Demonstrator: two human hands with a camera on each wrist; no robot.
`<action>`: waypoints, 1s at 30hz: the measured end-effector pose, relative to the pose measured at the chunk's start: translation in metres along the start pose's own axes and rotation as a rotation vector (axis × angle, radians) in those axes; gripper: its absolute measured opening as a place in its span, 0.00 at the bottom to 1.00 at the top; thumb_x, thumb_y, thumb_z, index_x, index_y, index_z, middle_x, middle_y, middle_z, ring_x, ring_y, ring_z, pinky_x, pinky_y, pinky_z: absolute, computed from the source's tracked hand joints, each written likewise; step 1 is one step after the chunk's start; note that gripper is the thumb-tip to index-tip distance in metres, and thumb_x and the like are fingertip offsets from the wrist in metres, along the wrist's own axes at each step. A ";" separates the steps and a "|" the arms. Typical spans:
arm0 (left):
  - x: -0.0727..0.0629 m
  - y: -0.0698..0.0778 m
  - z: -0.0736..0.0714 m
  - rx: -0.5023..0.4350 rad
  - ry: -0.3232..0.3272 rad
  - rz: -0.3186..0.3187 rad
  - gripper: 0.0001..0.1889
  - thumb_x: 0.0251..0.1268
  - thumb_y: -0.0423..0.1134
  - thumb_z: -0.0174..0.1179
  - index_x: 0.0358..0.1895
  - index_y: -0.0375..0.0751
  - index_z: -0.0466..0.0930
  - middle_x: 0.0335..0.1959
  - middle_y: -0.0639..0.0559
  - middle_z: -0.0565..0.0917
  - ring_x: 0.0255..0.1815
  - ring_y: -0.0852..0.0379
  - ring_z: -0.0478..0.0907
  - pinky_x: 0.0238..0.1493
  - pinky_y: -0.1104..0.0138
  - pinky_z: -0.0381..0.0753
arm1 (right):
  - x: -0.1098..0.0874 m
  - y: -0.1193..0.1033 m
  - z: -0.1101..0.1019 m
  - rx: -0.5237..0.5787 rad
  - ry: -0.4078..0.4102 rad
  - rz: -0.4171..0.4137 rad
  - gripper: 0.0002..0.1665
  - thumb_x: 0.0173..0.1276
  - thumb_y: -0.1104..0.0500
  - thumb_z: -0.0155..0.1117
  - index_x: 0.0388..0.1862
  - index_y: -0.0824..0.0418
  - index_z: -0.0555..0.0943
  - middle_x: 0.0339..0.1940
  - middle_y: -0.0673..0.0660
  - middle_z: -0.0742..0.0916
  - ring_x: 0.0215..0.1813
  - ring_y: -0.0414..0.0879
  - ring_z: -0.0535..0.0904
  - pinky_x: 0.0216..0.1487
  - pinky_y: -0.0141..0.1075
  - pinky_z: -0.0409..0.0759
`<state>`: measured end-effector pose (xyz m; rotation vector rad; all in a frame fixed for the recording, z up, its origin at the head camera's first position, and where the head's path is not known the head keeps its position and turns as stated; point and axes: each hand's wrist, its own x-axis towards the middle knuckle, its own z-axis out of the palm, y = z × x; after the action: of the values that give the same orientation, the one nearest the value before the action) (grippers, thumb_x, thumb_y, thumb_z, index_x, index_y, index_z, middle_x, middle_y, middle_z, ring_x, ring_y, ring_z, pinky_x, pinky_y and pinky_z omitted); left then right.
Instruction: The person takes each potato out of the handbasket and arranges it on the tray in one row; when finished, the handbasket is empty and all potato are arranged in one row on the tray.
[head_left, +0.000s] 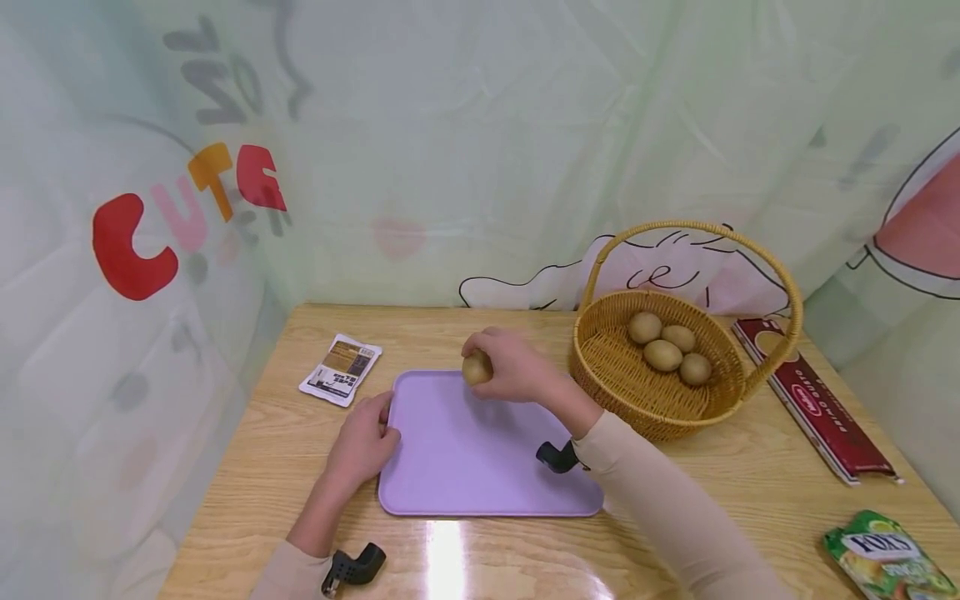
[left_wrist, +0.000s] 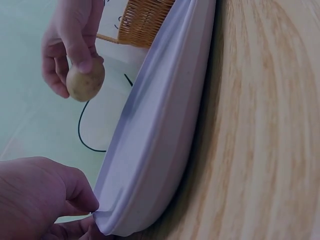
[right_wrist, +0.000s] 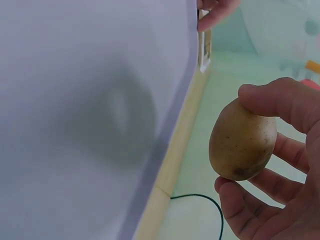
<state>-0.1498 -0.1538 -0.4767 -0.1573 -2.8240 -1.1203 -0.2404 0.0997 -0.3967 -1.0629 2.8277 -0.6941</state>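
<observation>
A lilac tray (head_left: 465,471) lies flat on the wooden table. At its left edge my left hand (head_left: 363,443) pinches the rim between thumb and fingers; the left wrist view shows this grip at the tray's corner (left_wrist: 117,220). My right hand (head_left: 519,367) holds a brown potato (head_left: 476,368) above the far part of the tray, apart from its surface. In the right wrist view thumb and fingers lie around the potato (right_wrist: 242,142), which has a dark spot low on its skin.
Right of the tray stands a wicker basket (head_left: 618,367) with a tall handle and several potatoes (head_left: 663,356) inside. A dark red flat box (head_left: 817,408) lies beyond it, a green candy bag (head_left: 888,554) at the near right. Left of the tray is a small packet (head_left: 341,369).
</observation>
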 end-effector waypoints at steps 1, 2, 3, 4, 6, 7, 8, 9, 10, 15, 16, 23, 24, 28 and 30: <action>0.000 0.000 0.000 0.000 -0.001 -0.001 0.31 0.50 0.28 0.58 0.63 0.24 0.70 0.33 0.45 0.75 0.32 0.54 0.71 0.36 0.61 0.74 | 0.001 -0.001 0.002 0.003 -0.003 0.005 0.28 0.48 0.55 0.74 0.50 0.56 0.80 0.45 0.51 0.80 0.42 0.45 0.74 0.40 0.38 0.75; 0.000 0.000 0.000 -0.001 -0.001 -0.002 0.31 0.50 0.28 0.58 0.64 0.24 0.70 0.33 0.45 0.75 0.32 0.54 0.71 0.36 0.61 0.74 | 0.003 -0.002 0.004 0.006 -0.006 0.008 0.28 0.48 0.55 0.74 0.51 0.56 0.80 0.45 0.51 0.80 0.43 0.45 0.74 0.41 0.38 0.75; 0.000 0.000 0.000 -0.002 -0.002 -0.002 0.31 0.50 0.29 0.58 0.64 0.24 0.70 0.34 0.45 0.75 0.32 0.54 0.71 0.36 0.61 0.74 | 0.005 -0.003 0.006 0.008 -0.007 0.009 0.28 0.48 0.55 0.74 0.51 0.57 0.80 0.45 0.51 0.80 0.43 0.45 0.74 0.41 0.38 0.75; 0.000 0.000 0.000 -0.004 -0.001 -0.002 0.31 0.50 0.29 0.58 0.63 0.25 0.70 0.34 0.45 0.75 0.32 0.54 0.72 0.37 0.61 0.74 | 0.006 -0.004 0.007 0.012 -0.006 0.012 0.28 0.48 0.55 0.74 0.51 0.57 0.80 0.46 0.51 0.80 0.44 0.45 0.74 0.42 0.38 0.75; -0.001 0.001 -0.001 -0.014 0.000 -0.002 0.31 0.50 0.28 0.58 0.63 0.25 0.70 0.34 0.45 0.76 0.32 0.54 0.72 0.37 0.61 0.75 | 0.010 -0.006 0.010 0.026 -0.005 0.022 0.29 0.48 0.55 0.75 0.51 0.57 0.80 0.47 0.51 0.80 0.44 0.45 0.75 0.43 0.38 0.76; 0.000 0.000 -0.001 -0.017 0.001 -0.001 0.31 0.50 0.28 0.58 0.63 0.25 0.70 0.34 0.45 0.76 0.32 0.55 0.72 0.37 0.61 0.75 | 0.012 -0.007 0.012 0.034 -0.001 0.023 0.28 0.48 0.55 0.75 0.51 0.56 0.80 0.48 0.52 0.80 0.45 0.45 0.75 0.43 0.38 0.76; 0.000 0.000 -0.001 -0.020 0.001 0.000 0.31 0.49 0.28 0.58 0.63 0.24 0.70 0.34 0.45 0.76 0.32 0.55 0.73 0.37 0.61 0.75 | 0.014 -0.008 0.014 0.042 0.002 0.020 0.28 0.48 0.55 0.75 0.51 0.56 0.80 0.48 0.52 0.81 0.45 0.46 0.75 0.43 0.38 0.76; 0.000 0.000 -0.001 -0.024 0.001 -0.001 0.31 0.49 0.28 0.58 0.63 0.24 0.70 0.34 0.45 0.76 0.32 0.55 0.73 0.36 0.61 0.75 | 0.016 -0.009 0.016 0.049 0.004 0.020 0.28 0.48 0.55 0.75 0.51 0.56 0.80 0.49 0.52 0.81 0.46 0.46 0.75 0.43 0.37 0.76; 0.000 0.000 -0.001 -0.026 0.001 -0.001 0.32 0.49 0.28 0.58 0.63 0.24 0.70 0.34 0.45 0.76 0.31 0.55 0.73 0.36 0.61 0.76 | 0.018 -0.010 0.018 0.055 0.005 0.022 0.28 0.48 0.55 0.75 0.51 0.56 0.80 0.49 0.52 0.81 0.46 0.45 0.75 0.43 0.37 0.76; 0.001 -0.003 0.000 -0.026 -0.007 0.002 0.32 0.49 0.27 0.59 0.64 0.25 0.70 0.34 0.45 0.76 0.31 0.56 0.72 0.36 0.62 0.75 | 0.029 -0.014 0.031 0.072 -0.005 0.019 0.28 0.49 0.55 0.75 0.52 0.56 0.80 0.50 0.52 0.81 0.47 0.44 0.75 0.44 0.35 0.77; 0.001 -0.003 0.001 -0.024 -0.007 0.005 0.32 0.49 0.27 0.59 0.64 0.26 0.70 0.34 0.45 0.76 0.32 0.55 0.72 0.36 0.62 0.75 | 0.031 -0.015 0.034 0.071 -0.008 0.017 0.28 0.49 0.55 0.75 0.51 0.55 0.80 0.50 0.52 0.81 0.47 0.44 0.75 0.45 0.35 0.76; 0.001 -0.005 0.001 -0.020 0.000 0.020 0.32 0.48 0.27 0.58 0.63 0.27 0.71 0.32 0.47 0.75 0.32 0.56 0.70 0.35 0.62 0.74 | 0.043 -0.022 0.052 0.056 -0.042 -0.007 0.27 0.49 0.54 0.76 0.51 0.56 0.80 0.48 0.52 0.82 0.46 0.44 0.76 0.46 0.35 0.76; 0.000 -0.004 0.001 -0.022 0.001 0.024 0.32 0.48 0.27 0.58 0.63 0.27 0.72 0.32 0.47 0.75 0.32 0.56 0.70 0.35 0.62 0.74 | 0.044 -0.022 0.055 0.051 -0.046 -0.012 0.27 0.49 0.55 0.76 0.51 0.56 0.80 0.48 0.51 0.82 0.46 0.43 0.76 0.46 0.35 0.75; 0.000 -0.004 0.001 -0.029 0.003 0.031 0.31 0.48 0.26 0.58 0.63 0.28 0.72 0.31 0.47 0.75 0.32 0.56 0.70 0.34 0.62 0.73 | 0.048 -0.027 0.062 0.046 -0.064 -0.016 0.28 0.48 0.56 0.77 0.51 0.56 0.80 0.47 0.52 0.81 0.45 0.43 0.76 0.45 0.35 0.75; 0.000 -0.004 0.001 -0.029 0.003 0.030 0.31 0.48 0.26 0.58 0.63 0.29 0.72 0.31 0.48 0.75 0.32 0.56 0.70 0.34 0.62 0.73 | 0.049 -0.029 0.065 0.042 -0.072 -0.008 0.29 0.48 0.56 0.77 0.51 0.55 0.80 0.48 0.52 0.81 0.45 0.44 0.76 0.46 0.35 0.75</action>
<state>-0.1504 -0.1559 -0.4797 -0.1994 -2.7938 -1.1553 -0.2479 0.0238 -0.4370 -1.0708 2.7380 -0.6984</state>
